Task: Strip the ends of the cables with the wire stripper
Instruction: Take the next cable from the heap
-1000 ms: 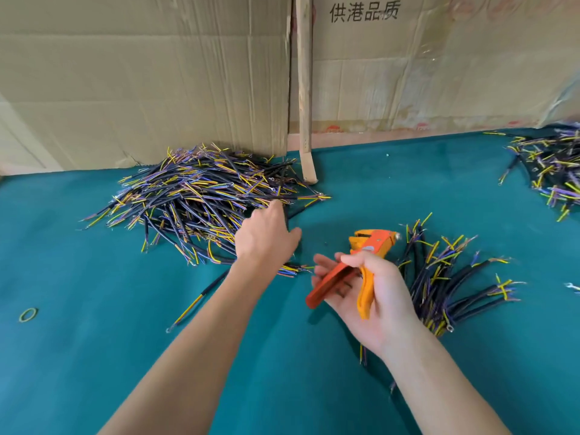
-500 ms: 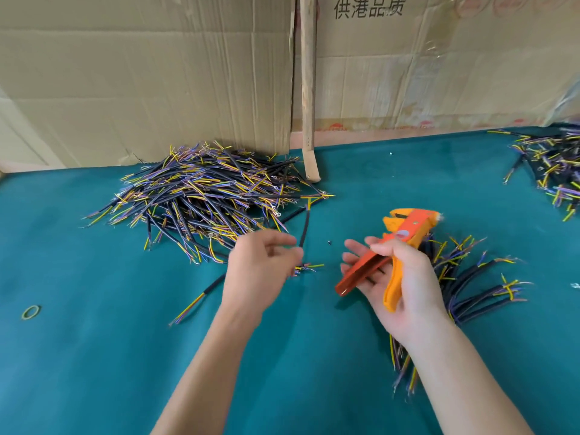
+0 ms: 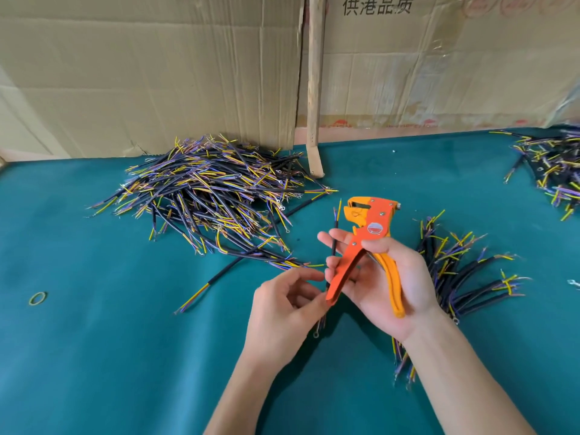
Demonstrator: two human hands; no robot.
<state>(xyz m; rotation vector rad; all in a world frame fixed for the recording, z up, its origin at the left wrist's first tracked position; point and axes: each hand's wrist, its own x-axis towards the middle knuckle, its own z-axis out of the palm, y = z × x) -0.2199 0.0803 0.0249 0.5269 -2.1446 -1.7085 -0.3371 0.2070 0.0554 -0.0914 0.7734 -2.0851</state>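
Left hand (image 3: 282,309) pinches cable (image 3: 333,246); right hand (image 3: 386,277) grips wire stripper (image 3: 367,243).

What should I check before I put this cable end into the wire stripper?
1. Right hand grips wire stripper: ok.
2. Left hand pinches one cable: ok.
3. Cable's upper end points toward stripper head: ok.
4. Cable end inside the jaws: not ok, it is beside them.
5. Stripper jaws open enough: cannot tell.
6. Only one cable held: ok.
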